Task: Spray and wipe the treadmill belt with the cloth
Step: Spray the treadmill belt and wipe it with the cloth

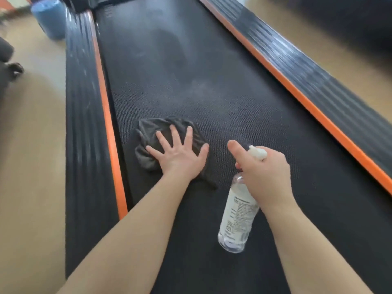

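The black treadmill belt (191, 71) runs away from me between two orange-edged side rails. A crumpled dark grey cloth (148, 134) lies on the belt near the left rail. My left hand (180, 153) presses flat on it with the fingers spread. My right hand (265, 170) grips the neck of a clear spray bottle (237, 217) with a white label and white nozzle, held just above the belt to the right of the cloth. The thumb sticks out forward. A pale misty patch shows on the belt ahead of the nozzle.
The left side rail (84, 124) and right side rail (318, 81) are ribbed black with orange strips. A blue cylinder (49, 18) stands on the tan floor at the far left. A dark wheeled object (10, 66) sits at the left edge.
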